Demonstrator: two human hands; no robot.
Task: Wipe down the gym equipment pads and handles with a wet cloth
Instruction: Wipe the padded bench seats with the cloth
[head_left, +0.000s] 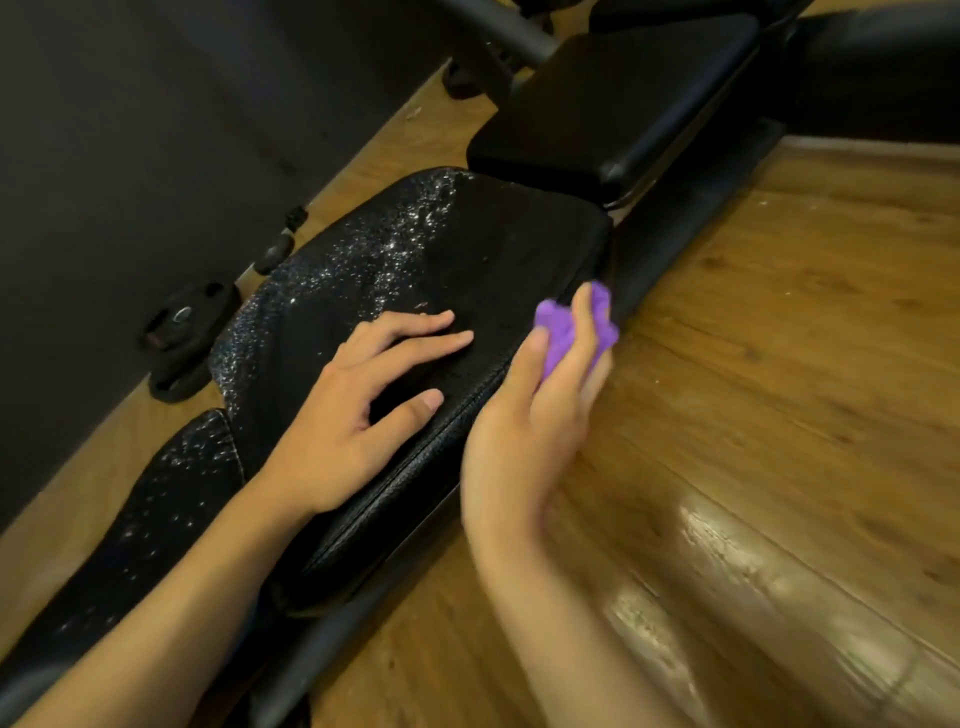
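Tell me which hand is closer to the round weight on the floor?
Left. The left hand rests on the pad beside the weight; the right hand holds the cloth at the pad's other edge.

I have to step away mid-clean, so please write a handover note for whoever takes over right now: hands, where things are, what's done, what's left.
Left hand: flat, fingers spread, resting on the black textured middle bench pad.
Right hand: grips the crumpled purple cloth at that pad's right edge; contact unclear.
Done: water droplets glisten on the middle pad's left side and on the nearer black pad.
Left: probably wiping those droplets off; the farther smooth black pad shows none and looks untouched. No handles in view.
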